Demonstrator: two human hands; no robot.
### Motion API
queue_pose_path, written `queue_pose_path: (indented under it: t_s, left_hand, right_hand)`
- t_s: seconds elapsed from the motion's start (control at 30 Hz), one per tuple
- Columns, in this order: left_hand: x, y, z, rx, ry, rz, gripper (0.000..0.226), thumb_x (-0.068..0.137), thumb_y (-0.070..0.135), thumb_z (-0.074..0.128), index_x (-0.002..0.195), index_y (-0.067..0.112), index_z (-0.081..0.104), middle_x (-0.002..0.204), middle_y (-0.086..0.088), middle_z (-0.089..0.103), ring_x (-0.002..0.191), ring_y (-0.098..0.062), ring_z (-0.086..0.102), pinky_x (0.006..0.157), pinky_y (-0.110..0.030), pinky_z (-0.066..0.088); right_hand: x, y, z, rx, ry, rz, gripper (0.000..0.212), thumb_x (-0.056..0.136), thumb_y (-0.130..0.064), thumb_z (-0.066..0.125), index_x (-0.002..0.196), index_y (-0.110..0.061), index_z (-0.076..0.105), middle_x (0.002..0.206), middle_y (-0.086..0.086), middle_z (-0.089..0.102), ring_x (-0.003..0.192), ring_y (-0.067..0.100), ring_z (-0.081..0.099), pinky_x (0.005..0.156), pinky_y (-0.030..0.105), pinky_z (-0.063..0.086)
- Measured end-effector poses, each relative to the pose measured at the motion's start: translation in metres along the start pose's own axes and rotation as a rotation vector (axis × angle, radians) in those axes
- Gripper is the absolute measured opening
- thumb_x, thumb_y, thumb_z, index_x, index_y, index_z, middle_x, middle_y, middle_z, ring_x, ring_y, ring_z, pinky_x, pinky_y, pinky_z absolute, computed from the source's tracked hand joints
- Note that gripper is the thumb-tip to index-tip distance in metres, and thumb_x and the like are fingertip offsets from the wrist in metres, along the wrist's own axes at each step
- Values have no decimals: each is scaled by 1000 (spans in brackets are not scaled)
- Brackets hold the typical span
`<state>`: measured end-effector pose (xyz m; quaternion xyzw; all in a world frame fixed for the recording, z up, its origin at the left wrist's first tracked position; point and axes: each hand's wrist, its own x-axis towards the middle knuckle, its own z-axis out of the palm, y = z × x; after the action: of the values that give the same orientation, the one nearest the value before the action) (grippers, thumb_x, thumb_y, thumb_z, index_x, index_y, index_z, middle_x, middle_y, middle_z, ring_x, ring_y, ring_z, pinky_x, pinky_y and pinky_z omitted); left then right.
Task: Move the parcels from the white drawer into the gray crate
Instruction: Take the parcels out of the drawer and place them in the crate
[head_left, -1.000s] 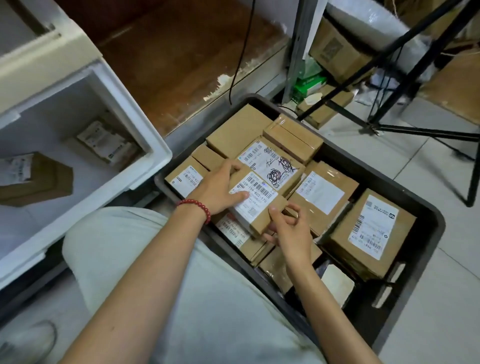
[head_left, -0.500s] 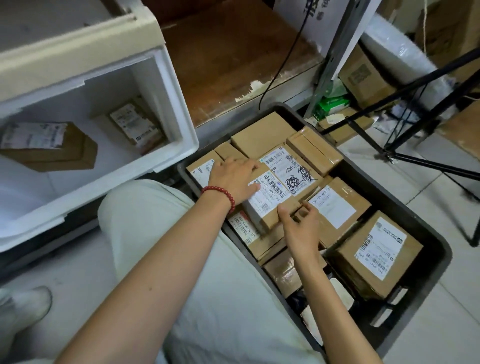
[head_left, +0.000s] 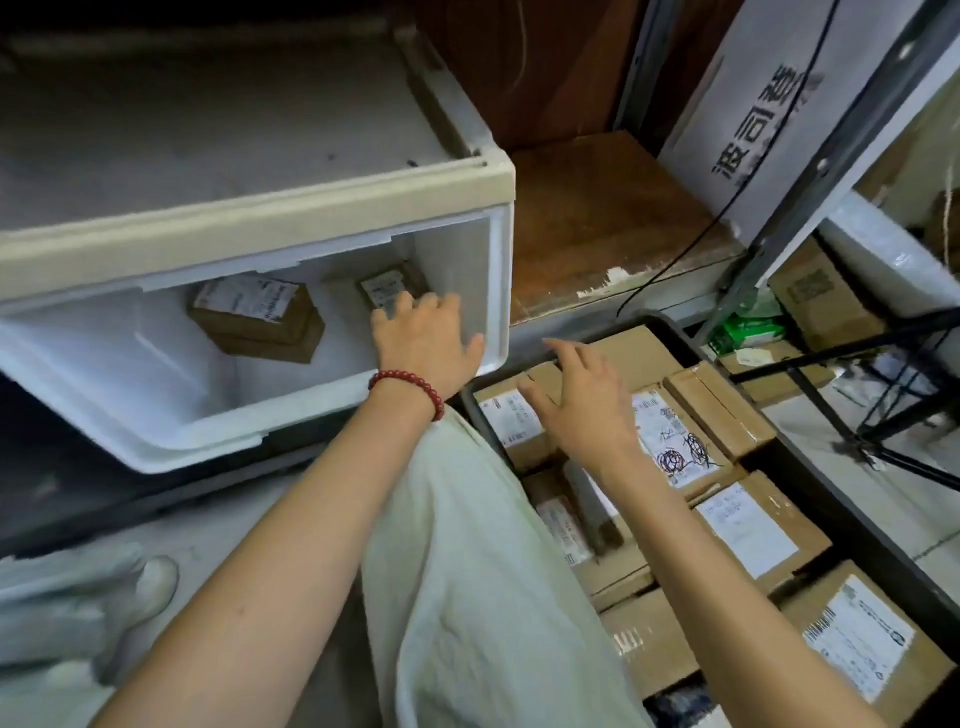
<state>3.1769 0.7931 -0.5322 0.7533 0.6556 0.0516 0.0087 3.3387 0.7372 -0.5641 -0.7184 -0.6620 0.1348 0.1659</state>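
Parcels lie in two places. Two brown ones sit inside the white drawer (head_left: 208, 441): a larger parcel (head_left: 254, 317) with a white label on top, near the middle of the drawer floor, and a small parcel (head_left: 387, 287) in the far right corner. The rest fill the gray crate (head_left: 675, 328) on the floor to the right, packed edge to edge. Among them is a scribbled parcel (head_left: 675, 441) with dark pen loops on its label. The crate's near end runs out of the picture at the lower right, and the person's pale trouser leg (head_left: 467, 571) hides its near left side.

The left hand (head_left: 426, 343), with a red bead bracelet (head_left: 408, 387) on its wrist, is extended into the drawer, fingers straight and loose, grasping nothing. Its fingertips cover the near edge of the small parcel; whether they touch it cannot be told. The right hand (head_left: 582, 405) hovers over the far left of the crate, fingers spread, released and empty. Whether it brushes the boxes beneath is unclear.

Label print is blurred beyond reading. A tripod (head_left: 857, 343) stands right of the crate, partly cut off, and a black cable (head_left: 735, 205) drops across the wooden shelf (head_left: 597, 208) behind.
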Motion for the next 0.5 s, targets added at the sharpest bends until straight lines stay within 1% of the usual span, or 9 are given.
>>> queue_pose_path:
  t_s: [0.07,0.2,0.33,0.4,0.5]
  left_hand:
    - [-4,-28,-6,12,32,-73,48,92,50,45,130,20,48,133,-7,54,125,-31,42,97,-46,36]
    - [-25,-93,-5,13,3,-208,48,93,48,45,132,20,46,132,-7,53,124,-30,43,95,-42,36]
    - [-56,-151,2,-10,-37,-321,48,94,43,46,134,18,44,133,-9,52,123,-32,44,91,-41,38]
    - [-67,-171,6,15,-52,-360,48,95,42,46,135,17,43,134,-10,51,122,-32,44,91,-40,37]
    - [-68,-191,18,66,-68,-385,50,95,41,46,138,16,40,136,-10,48,122,-32,44,93,-40,37]
  right_hand:
    - [13,-27,1,1,-34,-92,56,94,-50,51,141,-23,40,143,2,44,133,24,37,108,37,30]
    - [35,-74,5,190,-219,-181,60,91,-50,57,141,-20,43,143,7,44,134,26,39,109,39,34]
    - [52,-118,19,162,-285,-264,64,90,-47,60,143,-18,40,145,10,42,134,27,39,109,32,30]
    - [60,-144,32,142,-339,-304,66,89,-47,61,144,-17,38,147,11,38,136,29,37,110,34,31]
    - [70,-178,61,84,-418,-368,72,89,-48,61,146,-15,33,150,13,34,138,31,33,112,40,32]
